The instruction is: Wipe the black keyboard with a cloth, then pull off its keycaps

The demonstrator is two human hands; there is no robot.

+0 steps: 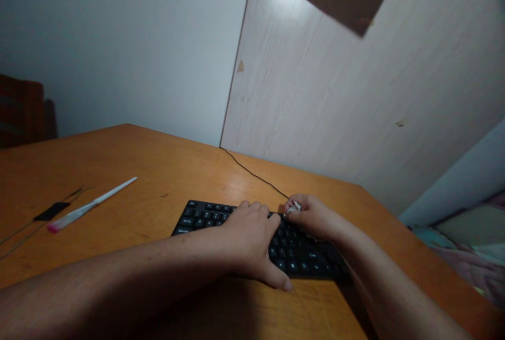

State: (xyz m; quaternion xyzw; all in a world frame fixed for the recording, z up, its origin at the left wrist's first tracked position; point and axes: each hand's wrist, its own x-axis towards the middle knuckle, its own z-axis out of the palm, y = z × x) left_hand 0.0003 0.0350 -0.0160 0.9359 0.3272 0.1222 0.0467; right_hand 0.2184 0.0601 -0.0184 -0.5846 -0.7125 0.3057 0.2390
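Note:
A black keyboard (300,253) lies on the wooden table in front of me. My left hand (250,240) lies across its middle, palm down. The fingers of that hand reach the far edge, and its thumb extends past the near edge. At the far edge, right of my left hand, my right hand (310,216) is closed in a pinch on a crumpled white tissue (294,207). The tissue is mostly hidden by the fingers and sits against or just above the keyboard's top row. My forearms cover parts of the keys.
A thin black cable (252,173) runs from the keyboard's far side to the wall. On the left lie a white stick-like tool (94,204) with a pink end and a black piece (52,211) with thin cords. A wooden chair (21,108) stands at far left.

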